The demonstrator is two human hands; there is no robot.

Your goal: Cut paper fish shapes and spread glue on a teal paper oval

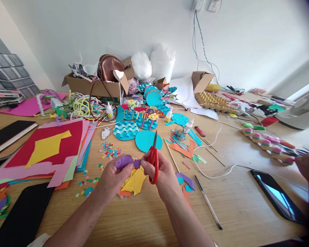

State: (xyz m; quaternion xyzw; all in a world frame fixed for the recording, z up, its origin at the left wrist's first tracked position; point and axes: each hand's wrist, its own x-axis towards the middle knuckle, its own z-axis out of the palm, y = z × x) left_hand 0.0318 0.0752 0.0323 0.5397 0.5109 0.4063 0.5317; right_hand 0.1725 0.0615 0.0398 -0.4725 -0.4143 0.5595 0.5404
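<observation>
My left hand (115, 175) pinches a purple fish-shaped paper cutout (124, 160) just above the wooden table (237, 202). My right hand (161, 171) is closed around the red handles of a pair of scissors (153, 158), whose blades point up and away from me, beside the cutout's tail. Yellow and orange paper scraps (134, 182) lie under both hands. A teal paper circle (146, 140) sits just beyond the scissor tips.
Stacked coloured paper sheets (51, 147) lie at left. A phone (278, 197) lies at right, with another person's hand (307, 168) at the right edge. Glue bottles (187, 126), wooden sticks (208, 202), blue wave discs (125, 129) and cardboard boxes (92, 85) crowd the far side.
</observation>
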